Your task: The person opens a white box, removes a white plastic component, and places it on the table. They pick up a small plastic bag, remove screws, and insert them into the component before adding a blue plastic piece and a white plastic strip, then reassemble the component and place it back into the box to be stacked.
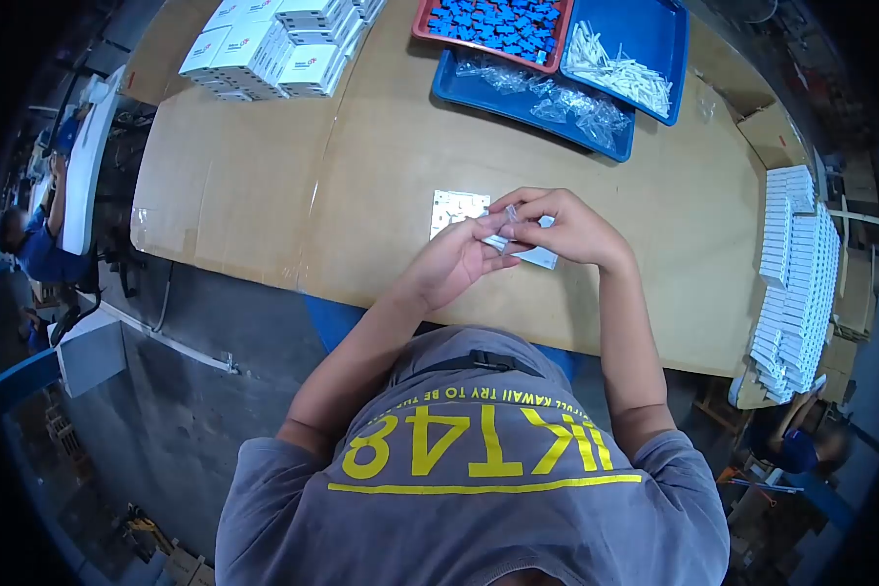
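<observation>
My left hand [454,262] and my right hand [571,230] meet over the table, fingers closed around a small clear plastic bag [503,234]. Something white shows through the plastic, partly covered by my fingers. The left hand supports it from below and the left, while the right thumb and fingers pinch it from the right. Just beyond the left fingertips lies a white sheet with small printed figures [456,205]. A second pale flat piece [540,256] shows beneath my right hand, largely hidden by it.
At the back, a red tray [418,27] holds blue plastic parts. Blue trays hold clear bags [596,122] and white sticks [620,78]. White boxes [254,54] are stacked back left, with long rows of small white boxes [796,283] at right. Other people [49,244] sit farther off.
</observation>
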Tool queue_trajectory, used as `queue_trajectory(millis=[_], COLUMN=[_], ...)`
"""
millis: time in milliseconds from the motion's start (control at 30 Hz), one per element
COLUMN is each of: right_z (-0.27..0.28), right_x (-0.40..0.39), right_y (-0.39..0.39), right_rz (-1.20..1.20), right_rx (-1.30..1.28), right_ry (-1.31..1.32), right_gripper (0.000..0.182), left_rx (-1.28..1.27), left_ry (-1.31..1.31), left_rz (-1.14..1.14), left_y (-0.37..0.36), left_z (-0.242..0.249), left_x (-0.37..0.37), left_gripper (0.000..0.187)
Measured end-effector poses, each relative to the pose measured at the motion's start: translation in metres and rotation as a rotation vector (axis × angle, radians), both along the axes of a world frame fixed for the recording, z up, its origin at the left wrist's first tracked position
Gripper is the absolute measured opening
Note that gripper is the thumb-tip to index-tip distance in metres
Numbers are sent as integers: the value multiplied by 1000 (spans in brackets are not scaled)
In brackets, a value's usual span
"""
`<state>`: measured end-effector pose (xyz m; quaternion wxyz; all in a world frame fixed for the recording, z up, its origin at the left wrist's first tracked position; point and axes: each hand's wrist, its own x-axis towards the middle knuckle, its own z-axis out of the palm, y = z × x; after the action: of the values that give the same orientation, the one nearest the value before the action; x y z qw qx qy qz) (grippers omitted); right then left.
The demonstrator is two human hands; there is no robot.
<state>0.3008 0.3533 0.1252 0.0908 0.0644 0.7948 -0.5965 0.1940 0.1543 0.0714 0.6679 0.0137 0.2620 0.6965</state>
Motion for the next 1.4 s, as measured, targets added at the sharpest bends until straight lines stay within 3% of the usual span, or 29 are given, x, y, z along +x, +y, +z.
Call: queue_trajectory(millis=[233,333,533,700,933,967,1167,1267,1400], right_z=[1,4,4,7,27,24,18,28,25], right_x=[2,2,3,2,3,4,9,8,3], right_y=[3,2,0,-2,-6,-2,0,1,8], right_rz=[-89,-61,79,121,200,276,251,195,71], right_rx=[-58,-76,-131,-151,-102,-14,49,63,-3], right_ry=[10,-11,11,12,-56,39,67,17,35], right_gripper=[16,19,25,33,26,24,22,18,16], left_rx=[-35,-77,-102,-89,-65,-71,-95,-124,-44], left_ry=[277,150,294,171,167,157,231,401,294], left_rz=[2,-11,-77,-50,-98,-103,-217,-247,-124], left_y=[-2,1,1,1,1,1,-2,0,0], left_z=[15,19,0,4,7,12,13,3,0], left_x=[-1,-4,-3,2,1,1,-8,-7,-10], left_gripper=[40,39,43,40,36,36,34,33,34])
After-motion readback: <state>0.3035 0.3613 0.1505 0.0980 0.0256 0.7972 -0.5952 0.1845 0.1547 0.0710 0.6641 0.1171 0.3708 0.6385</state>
